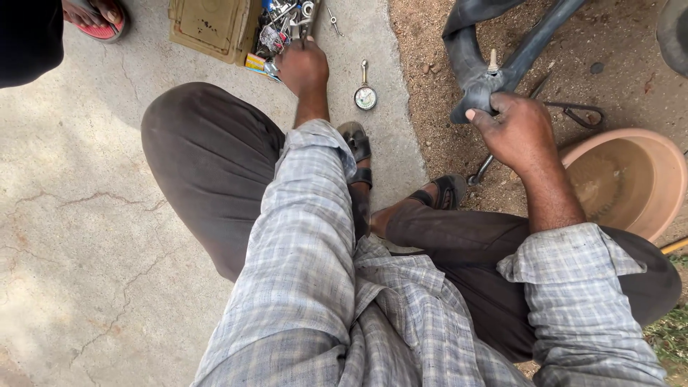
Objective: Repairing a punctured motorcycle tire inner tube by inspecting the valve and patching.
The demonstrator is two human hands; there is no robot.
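I am squatting on the ground. My right hand point(517, 129) grips a black rubber inner tube point(469, 61) near its valve stem point(493, 60), which points up. My left hand point(303, 68) reaches forward into an open toolbox tray point(283, 29) full of small metal tools; its fingers are closed around something there, but I cannot tell what. A round pressure gauge point(365, 97) lies on the concrete just right of my left hand.
A tan toolbox lid point(211, 25) lies at the top. A terracotta-coloured basin with water point(631, 179) stands to the right on the dirt. A metal lever point(481, 170) and a wire hook point(577, 113) lie on the dirt. Another person's sandalled foot point(97, 16) is at top left.
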